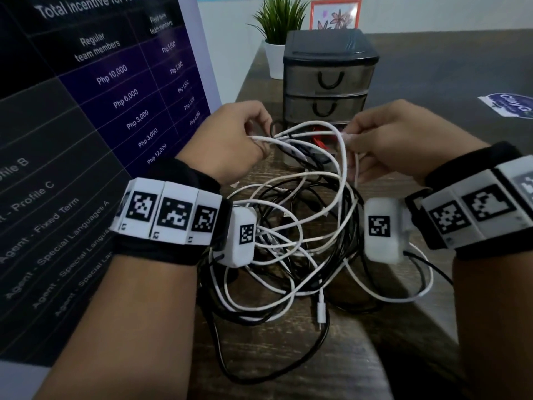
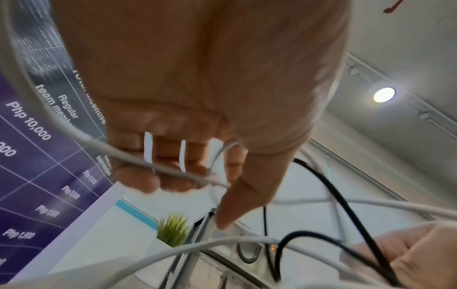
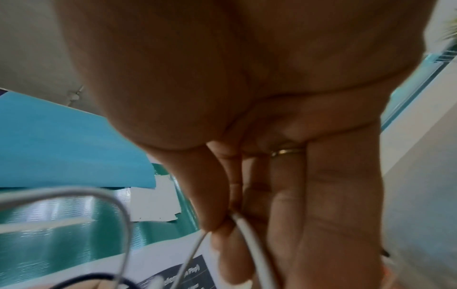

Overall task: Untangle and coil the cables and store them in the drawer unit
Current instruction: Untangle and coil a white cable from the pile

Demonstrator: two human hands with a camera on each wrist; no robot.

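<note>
Dark wood worktop [image 1: 432,82] under us, a big poster board [image 1: 86,111] propped along the left, and both hands up over the mess. Left hand [image 1: 230,137] has its fingers curled round a strand of white cable [image 1: 341,157], thumb pressing it in, and the left wrist view shows that same strand crossing the fingers [image 2: 138,176]. Right hand [image 1: 398,145] pinches another stretch of white cable between thumb and fingertips; the right wrist view has the cable [image 3: 254,248] running out from that pinch. Held apart like this, the two hands stretch a loop between them, which looks like a way to find where this strand threads through the rest. Below them sits the tangle [image 1: 288,241]: white and black cables [image 1: 219,342] piled together, loops crossing every which way, one white plug [image 1: 321,310] lying loose at the near edge. A bit of red cable [image 1: 318,138] peeks out behind the raised loops. Just beyond stands the drawer unit [image 1: 328,76], dark top, drawers all closed, so nothing stored yet by the look of it. A potted plant [image 1: 277,39] stands at its left, and a picture frame [image 1: 334,13] stands behind the unit. My read: early days, still teasing out the first white cable before any coiling.
</note>
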